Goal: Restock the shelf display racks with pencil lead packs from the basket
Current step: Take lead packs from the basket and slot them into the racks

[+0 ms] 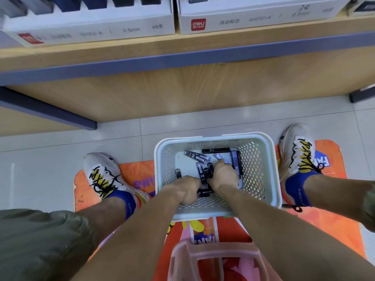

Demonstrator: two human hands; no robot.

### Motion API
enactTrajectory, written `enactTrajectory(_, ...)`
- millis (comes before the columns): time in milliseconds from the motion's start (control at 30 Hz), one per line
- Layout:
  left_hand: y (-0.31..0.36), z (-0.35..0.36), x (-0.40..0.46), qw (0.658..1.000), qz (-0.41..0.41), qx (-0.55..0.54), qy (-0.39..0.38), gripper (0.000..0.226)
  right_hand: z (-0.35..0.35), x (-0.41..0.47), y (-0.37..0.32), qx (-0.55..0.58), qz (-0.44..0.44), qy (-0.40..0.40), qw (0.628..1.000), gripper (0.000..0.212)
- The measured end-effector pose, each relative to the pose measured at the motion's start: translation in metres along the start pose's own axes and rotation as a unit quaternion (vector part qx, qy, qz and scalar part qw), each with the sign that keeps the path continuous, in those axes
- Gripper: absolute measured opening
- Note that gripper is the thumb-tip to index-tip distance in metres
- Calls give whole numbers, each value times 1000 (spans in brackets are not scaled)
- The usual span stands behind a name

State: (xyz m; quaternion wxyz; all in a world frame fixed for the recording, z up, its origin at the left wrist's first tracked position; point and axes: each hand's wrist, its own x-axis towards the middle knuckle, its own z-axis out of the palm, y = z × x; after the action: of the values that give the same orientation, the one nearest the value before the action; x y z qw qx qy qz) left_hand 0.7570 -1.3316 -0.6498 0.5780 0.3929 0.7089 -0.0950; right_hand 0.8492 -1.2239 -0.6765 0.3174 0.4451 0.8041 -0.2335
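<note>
While in basket (267,165), hands among packs (197,157).

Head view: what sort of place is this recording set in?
Probably a stationery shop aisle: white branded display boxes marked 0.5mm sit on a wooden shelf, and both hands reach into a white perforated plastic basket of dark lead packs.

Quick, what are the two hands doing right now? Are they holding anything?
Left hand: down in the basket, curled; a grip cannot be told.
Right hand: in the basket on the lead packs; a grip cannot be told.
</note>
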Motion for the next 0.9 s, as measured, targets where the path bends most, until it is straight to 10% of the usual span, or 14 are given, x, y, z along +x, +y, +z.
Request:
enactTrajectory(100,1,-3,0,1000,9,12,5,37,-1,1,4,25,-1,1,1000,16)
enactTrajectory(467,11,3,-2,999,-26,-17,35,47,-3,-2,9,109,-45,-9,993,18)
enactTrajectory(767,18,-28,-42,962,-70,-250,83,45,-62,-23,23,299,-78,-32,951,30)
enactTrajectory(900,31,-36,-64,889,-58,-437,124,18,-95,-53,28,388,-107,-52,914,28)
